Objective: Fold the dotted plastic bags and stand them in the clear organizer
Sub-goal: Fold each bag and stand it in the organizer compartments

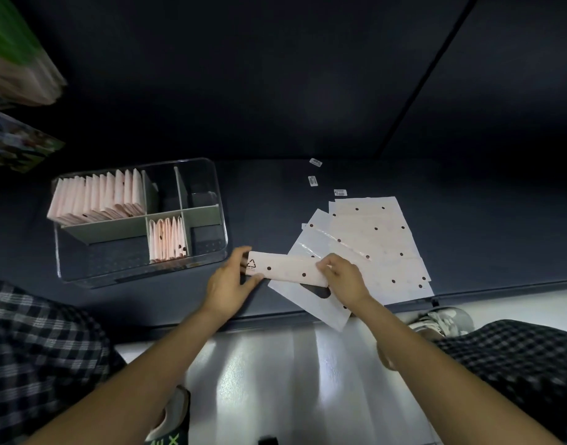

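Observation:
A pale pink dotted bag folded into a long strip (287, 273) lies near the front edge of the dark table. My left hand (231, 284) pinches its left end, by the printed recycling triangle. My right hand (343, 276) grips its right end. Beneath and to the right spreads a fanned pile of flat dotted bags (372, 245). The clear organizer (219, 203) stands to the left. Its back left compartment holds several folded bags (99, 197) upright, and a front middle compartment holds several more (166, 239).
Three small barcode stickers (312, 180) lie on the dark table (266, 200) behind the pile. Stacked packages (16, 69) sit at the far left. Below the table edge are a glossy white floor, my checkered trouser legs and shoes.

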The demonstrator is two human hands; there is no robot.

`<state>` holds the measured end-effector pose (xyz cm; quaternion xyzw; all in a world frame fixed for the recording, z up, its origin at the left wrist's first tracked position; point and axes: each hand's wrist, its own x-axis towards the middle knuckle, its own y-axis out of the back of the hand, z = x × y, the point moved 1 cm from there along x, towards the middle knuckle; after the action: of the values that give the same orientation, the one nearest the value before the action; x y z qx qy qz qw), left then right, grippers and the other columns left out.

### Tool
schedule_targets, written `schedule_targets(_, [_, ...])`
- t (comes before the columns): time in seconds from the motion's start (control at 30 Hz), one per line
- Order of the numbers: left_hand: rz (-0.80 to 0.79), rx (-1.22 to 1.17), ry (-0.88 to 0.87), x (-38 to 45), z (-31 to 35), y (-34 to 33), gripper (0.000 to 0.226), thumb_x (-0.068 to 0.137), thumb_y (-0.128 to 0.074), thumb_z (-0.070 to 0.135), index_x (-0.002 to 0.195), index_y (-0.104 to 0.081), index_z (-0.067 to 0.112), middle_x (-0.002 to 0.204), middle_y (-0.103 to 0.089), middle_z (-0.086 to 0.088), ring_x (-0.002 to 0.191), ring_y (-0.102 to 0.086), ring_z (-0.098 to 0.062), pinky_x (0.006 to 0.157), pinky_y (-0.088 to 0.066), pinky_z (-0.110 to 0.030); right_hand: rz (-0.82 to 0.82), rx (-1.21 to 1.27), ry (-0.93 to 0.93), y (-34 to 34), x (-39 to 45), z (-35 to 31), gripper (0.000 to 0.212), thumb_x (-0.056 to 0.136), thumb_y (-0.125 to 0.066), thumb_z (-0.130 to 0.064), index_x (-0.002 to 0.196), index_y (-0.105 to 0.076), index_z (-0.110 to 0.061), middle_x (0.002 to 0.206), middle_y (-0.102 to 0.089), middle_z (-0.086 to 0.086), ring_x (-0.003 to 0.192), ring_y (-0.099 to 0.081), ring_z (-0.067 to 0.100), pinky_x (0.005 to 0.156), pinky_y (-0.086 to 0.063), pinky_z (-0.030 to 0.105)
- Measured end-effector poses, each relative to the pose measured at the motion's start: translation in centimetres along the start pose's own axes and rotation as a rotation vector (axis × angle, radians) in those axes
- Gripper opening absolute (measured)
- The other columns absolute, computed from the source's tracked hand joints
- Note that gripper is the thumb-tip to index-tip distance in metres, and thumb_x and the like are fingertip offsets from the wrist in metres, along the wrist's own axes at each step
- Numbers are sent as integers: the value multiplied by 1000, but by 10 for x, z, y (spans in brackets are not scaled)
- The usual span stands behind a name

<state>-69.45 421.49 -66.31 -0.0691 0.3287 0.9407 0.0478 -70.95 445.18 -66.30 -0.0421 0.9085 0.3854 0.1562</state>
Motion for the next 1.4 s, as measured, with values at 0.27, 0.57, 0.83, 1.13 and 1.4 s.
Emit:
schedule_targets(0.27, [-98, 479, -367, -10, 12, -33, 65, 94, -51, 41, 147, -26, 13, 159, -12, -6, 146, -10, -21, 118, 3, -29, -30, -175, -98, -5, 27, -5, 23, 96, -48, -33, 93, -63, -16, 101, -66, 6, 94, -58, 26, 72, -40, 31])
schedule_targets(0.57, [-311, 845, -399, -3, -7, -38, 82, 92, -24, 65, 149, 13, 19, 156, 19, -15, 144, 19, -26, 116, 15, -35, -101, -212, -162, -3, 37, -9, 25, 95, -47, -34, 88, -60, -13, 99, -64, 8, 95, -57, 30, 77, -42, 33])
schedule_targets(0.83, [-375, 910, -458, 5, -12, -28, 73, 90, -21, 70, 138, 26, 41, 151, 25, -25, 140, 27, -33, 116, 15, -39, -110, -264, -181, -4, 36, -12, 25, 98, -42, -35, 83, -51, -16, 95, -61, 8, 94, -55, 29, 78, -41, 33])
schedule_targets(1.13, [-432, 945, -437, 6, -8, -28, 74, 89, -22, 70, 147, 12, 39, 150, 28, -25, 140, 28, -34, 118, 12, -41, 242, -369, 321, -41, -15, -36, 36, 97, -45, -22, 130, -48, -7, 132, -51, 11, 121, -46, 27, 100, -35, 35])
schedule_targets(1.4, [-450, 930, -412, 7, -9, -28, 74, 89, -23, 69, 144, 18, 42, 149, 30, -25, 139, 30, -35, 118, 11, -43, 3, -348, 344, -49, -22, -4, 55, 102, -33, -24, 150, -11, -9, 157, -14, 6, 146, -8, 16, 116, -5, 21])
